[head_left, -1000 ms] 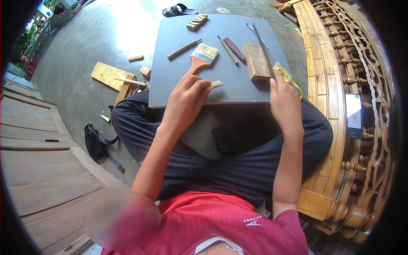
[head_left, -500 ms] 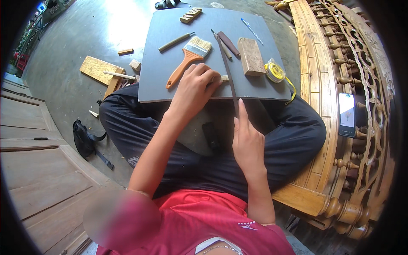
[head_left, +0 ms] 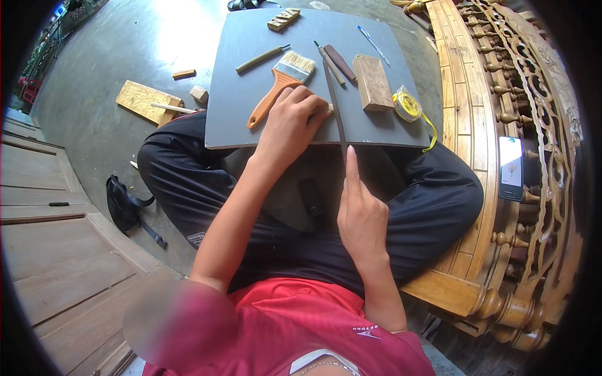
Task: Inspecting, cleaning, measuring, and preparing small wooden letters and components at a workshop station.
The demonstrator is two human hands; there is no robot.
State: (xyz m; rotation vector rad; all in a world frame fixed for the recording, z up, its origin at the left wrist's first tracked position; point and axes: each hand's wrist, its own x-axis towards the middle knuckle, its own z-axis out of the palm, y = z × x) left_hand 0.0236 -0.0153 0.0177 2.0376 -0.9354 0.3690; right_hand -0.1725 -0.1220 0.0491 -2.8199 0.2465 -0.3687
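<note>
My left hand (head_left: 293, 118) presses a small pale piece of wood (head_left: 330, 108) onto the grey board (head_left: 232, 100), its fingers closed over most of the piece. My right hand (head_left: 364, 219) grips a long, dark, narrow file (head_left: 339, 119), with the index finger stretched along it. The file lies against the wood's right end and points away from me; its handle end is hidden in my palm. Just beyond my left hand lies a paintbrush (head_left: 276, 92) with an orange handle.
Carving tools (head_left: 260, 59), a dark-handled blade (head_left: 339, 64), a wooden block (head_left: 372, 84), a yellow tape measure (head_left: 407, 106), a pen (head_left: 374, 45) and a notched wood piece (head_left: 284, 19) lie on the board. A wooden bench (head_left: 458, 119) flanks it; a phone (head_left: 511, 169) rests there.
My right hand has shifted slightly left, and the file has swung a little left with it. The left hand still holds the wood piece, slightly higher in view.
</note>
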